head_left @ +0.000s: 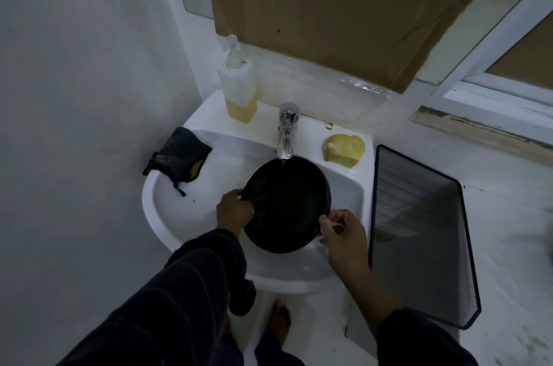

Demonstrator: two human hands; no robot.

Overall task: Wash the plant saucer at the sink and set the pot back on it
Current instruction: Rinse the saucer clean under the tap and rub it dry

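Frame centre: I've got left hand point(235, 210) and right hand point(339, 229) pinching saucer point(287, 204) rims under tap point(288, 129); looks light, stiff, wet-slippery.

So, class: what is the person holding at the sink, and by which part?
The saucer, by its rim: the left hand grips the left edge and the right hand pinches the lower right edge, under the tap.

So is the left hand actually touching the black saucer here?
Touching. The head view shows the left hand gripping the saucer at its left rim, with fingers curled over the edge and no gap visible.
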